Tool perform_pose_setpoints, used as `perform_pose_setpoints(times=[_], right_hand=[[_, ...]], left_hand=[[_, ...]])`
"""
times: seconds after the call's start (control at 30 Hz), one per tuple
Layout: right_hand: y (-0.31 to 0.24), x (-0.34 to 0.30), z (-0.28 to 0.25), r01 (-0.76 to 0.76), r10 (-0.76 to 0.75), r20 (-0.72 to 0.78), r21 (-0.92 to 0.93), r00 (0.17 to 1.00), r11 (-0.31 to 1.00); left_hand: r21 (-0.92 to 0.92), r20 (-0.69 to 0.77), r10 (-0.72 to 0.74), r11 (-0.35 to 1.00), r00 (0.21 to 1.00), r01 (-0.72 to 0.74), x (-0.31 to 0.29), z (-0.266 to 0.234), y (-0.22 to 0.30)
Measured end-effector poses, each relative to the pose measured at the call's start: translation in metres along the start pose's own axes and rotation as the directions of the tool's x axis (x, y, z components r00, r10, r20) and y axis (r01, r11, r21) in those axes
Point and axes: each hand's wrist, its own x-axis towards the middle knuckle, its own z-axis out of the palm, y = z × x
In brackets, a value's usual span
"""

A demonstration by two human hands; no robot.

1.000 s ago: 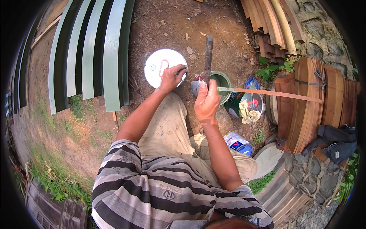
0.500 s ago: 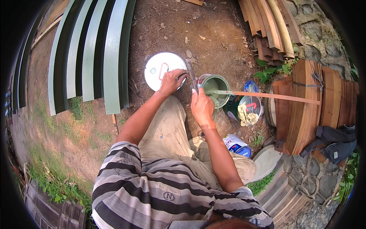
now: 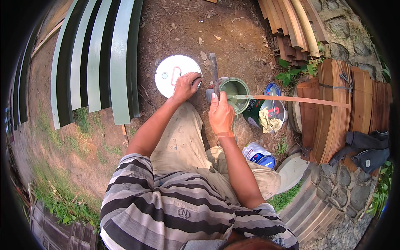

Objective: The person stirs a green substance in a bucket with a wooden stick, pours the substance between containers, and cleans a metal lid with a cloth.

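A round white bucket lid (image 3: 170, 68) with a red handle-shaped mark lies in front of my knees. My left hand (image 3: 186, 87) rests over its right-hand edge with curled fingers; what they hold, if anything, is hidden. My right hand (image 3: 221, 113) is closed round a dark flat metal bar (image 3: 214, 68), which points away from me. Just right of the bar stands an open can of green paint (image 3: 241, 89). A long thin wooden stick (image 3: 291, 98), green at its near end, lies across the can's mouth.
Right of the paint can sits a clear-topped dark green container (image 3: 255, 111) with a crumpled cloth (image 3: 270, 120) on it. A blue-and-white can (image 3: 259, 155) lies by my right forearm. Green-painted boards (image 3: 123, 62) stand at left, stacked wooden planks (image 3: 333, 112) at right.
The bar in my right hand has tipped more upright, its far end now higher and farther from my left hand. My left hand stays at the lid's edge.
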Motion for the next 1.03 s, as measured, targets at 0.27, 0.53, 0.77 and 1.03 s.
perform_pose_setpoints(times=[0.27, 0.53, 0.77, 1.03], right_hand=[[0.002, -0.001, -0.003, -0.003, 0.018, -0.105, 0.146, 0.994, 0.989], [0.005, -0.008, 0.004, -0.043, 0.055, -0.07, 0.168, 0.996, 0.985], [0.0, -0.008, 0.002, -0.025, 0.035, -0.052, 0.18, 0.998, 0.983], [-0.004, -0.007, 0.0, -0.017, 0.028, -0.06, 0.18, 0.998, 0.984]], left_hand=[[-0.127, -0.136, -0.297, 0.952, 0.945, 0.28, 0.0, 0.002, 0.005], [0.018, 0.007, -0.044, 0.999, 0.999, 0.043, -0.003, 0.003, 0.003], [-0.011, -0.005, -0.093, 0.996, 0.996, 0.093, -0.001, 0.002, 0.008], [0.006, -0.027, -0.099, 0.995, 0.995, 0.099, -0.003, 0.004, 0.003]])
